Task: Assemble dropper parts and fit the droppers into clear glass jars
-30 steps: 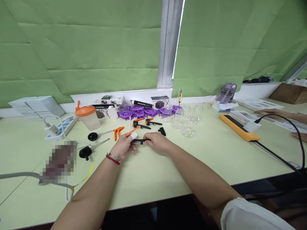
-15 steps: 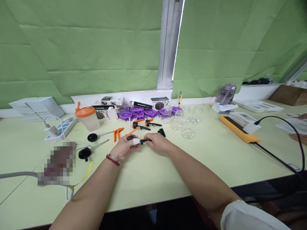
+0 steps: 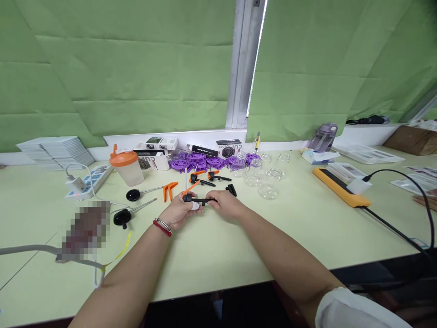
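Observation:
My left hand (image 3: 178,212), with a white wrap on one finger, is closed around the left end of a black and orange tool (image 3: 196,200). An orange lever sticks up from that end. My right hand (image 3: 223,203) pinches the tool's black right end. Just behind lie two similar black and orange tools (image 3: 204,182). A small black part (image 3: 231,189) rests beyond my right hand. Orange clips (image 3: 169,190) and two black knobs on metal rods (image 3: 122,217) lie to the left.
Purple wheel-shaped parts (image 3: 196,161), boxes (image 3: 155,161) and clear jars (image 3: 268,190) stand along the back. An orange-lidded cup (image 3: 127,168) is at left. At right are a yellow power strip (image 3: 341,187) with a cable and another person's hand (image 3: 425,202).
The black shaft of the held tool now shows across my left fingers, where the white-wrapped finger was in front before. The camera view has shifted slightly.

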The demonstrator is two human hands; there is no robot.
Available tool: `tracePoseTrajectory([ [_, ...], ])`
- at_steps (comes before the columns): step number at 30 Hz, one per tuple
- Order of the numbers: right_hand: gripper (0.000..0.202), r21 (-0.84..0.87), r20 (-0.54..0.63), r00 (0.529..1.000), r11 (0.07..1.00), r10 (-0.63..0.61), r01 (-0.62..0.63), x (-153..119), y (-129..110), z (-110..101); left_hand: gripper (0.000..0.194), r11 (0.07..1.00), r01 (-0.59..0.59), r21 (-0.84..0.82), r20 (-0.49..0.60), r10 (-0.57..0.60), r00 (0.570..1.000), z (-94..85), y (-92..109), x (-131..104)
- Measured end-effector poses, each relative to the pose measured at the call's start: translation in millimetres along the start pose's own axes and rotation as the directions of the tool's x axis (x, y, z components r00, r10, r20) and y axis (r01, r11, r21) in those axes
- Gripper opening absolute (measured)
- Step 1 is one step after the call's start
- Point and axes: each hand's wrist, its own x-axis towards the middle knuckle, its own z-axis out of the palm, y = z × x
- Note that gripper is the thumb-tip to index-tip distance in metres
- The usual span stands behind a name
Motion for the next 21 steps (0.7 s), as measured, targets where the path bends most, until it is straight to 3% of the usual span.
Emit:
tracePoseTrajectory([
  [7,0.017,0.015,0.006,1.000,1.000,-0.001,0.001,-1,-2,1,0.052,0.999,0.035,-0.037,0.030,-0.034,0.999,-1.6,0,0],
  [11,0.016,0.010,0.015,1.000,1.000,-0.004,0.004,-1,-2,-1,0.032,0.991,0.050,-0.124,0.053,-0.044,0.998,-1.5,1,1],
  [14,0.016,0.015,-0.001,1.000,1.000,-0.010,0.010,0,-1,0,0.031,0.981,0.043,-0.188,-0.005,-0.044,0.999,0.9,0,4],
  [17,0.015,0.045,-0.030,0.999,0.999,-0.013,0.014,0,-2,4,0.026,0.965,-0.114,-0.237,-0.187,0.070,0.980,5.0,-1,7],
  [19,0.015,0.091,-0.036,0.999,0.996,-0.002,0.006,0,-4,8,0.020,0.938,-0.270,-0.219,-0.298,0.200,0.933,7.3,-2,8],
  [21,0.015,0.158,-0.032,0.999,0.987,0.008,-0.003,0,-5,12,0.020,0.916,-0.385,-0.114,-0.336,0.329,0.883,8.4,-3,7],
])
